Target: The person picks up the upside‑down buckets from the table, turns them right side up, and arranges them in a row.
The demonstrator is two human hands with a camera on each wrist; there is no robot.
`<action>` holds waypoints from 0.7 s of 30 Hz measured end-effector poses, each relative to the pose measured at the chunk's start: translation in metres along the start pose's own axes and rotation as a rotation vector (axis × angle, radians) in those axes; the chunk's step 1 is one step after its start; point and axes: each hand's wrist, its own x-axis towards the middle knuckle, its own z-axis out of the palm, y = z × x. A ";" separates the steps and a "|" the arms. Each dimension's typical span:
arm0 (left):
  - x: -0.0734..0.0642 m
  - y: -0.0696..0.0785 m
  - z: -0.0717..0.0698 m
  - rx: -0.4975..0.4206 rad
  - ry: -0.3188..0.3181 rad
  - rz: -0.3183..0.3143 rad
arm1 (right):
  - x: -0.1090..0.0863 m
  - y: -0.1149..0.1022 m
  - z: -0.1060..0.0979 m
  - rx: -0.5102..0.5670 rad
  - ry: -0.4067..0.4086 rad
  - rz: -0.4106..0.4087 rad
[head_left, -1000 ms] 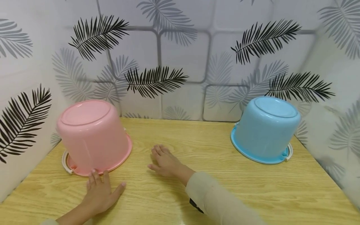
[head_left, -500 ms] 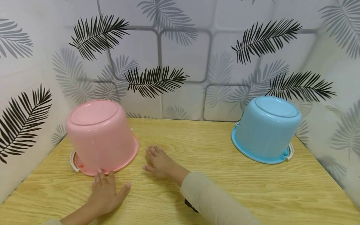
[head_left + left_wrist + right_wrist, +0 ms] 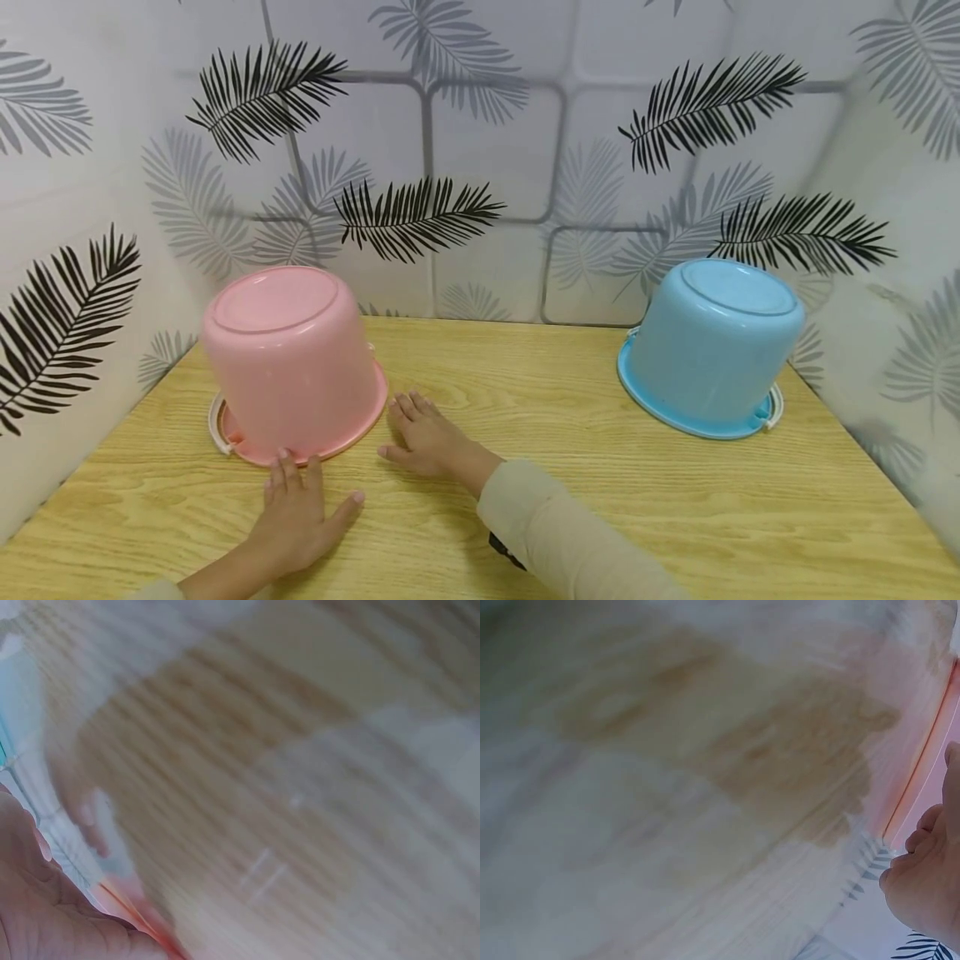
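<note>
A pink bucket [image 3: 292, 367] stands upside down on the left half of the wooden table. My left hand [image 3: 296, 521] lies low in front of it, fingers spread and fingertips right at the bucket's front rim. To the right of the bucket, my right hand [image 3: 427, 437] is held with extended fingers, its fingertips close by the rim. In the right wrist view, the right hand [image 3: 926, 862] shows next to the pink rim [image 3: 922, 757]. The left wrist view has part of the left hand [image 3: 52, 907] near a strip of the same rim [image 3: 135, 911].
A light blue bucket [image 3: 712, 350], also upside down, stands at the right back of the table [image 3: 540, 383]. White handles [image 3: 217, 425] stick out at the buckets' rims. Leaf-patterned walls [image 3: 495, 150] enclose the table at the back and both sides.
The pink bucket has slid to the right along the table, with my left hand moving alongside it. My right hand has shifted slightly left, and the gap to the bucket has narrowed.
</note>
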 end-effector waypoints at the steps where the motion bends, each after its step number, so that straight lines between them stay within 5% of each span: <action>1: 0.000 0.001 0.000 -0.004 -0.003 0.001 | 0.000 0.000 0.000 -0.002 -0.002 0.001; 21: -0.003 0.011 0.004 -0.018 0.028 0.060 | -0.003 0.002 0.000 -0.025 -0.036 0.030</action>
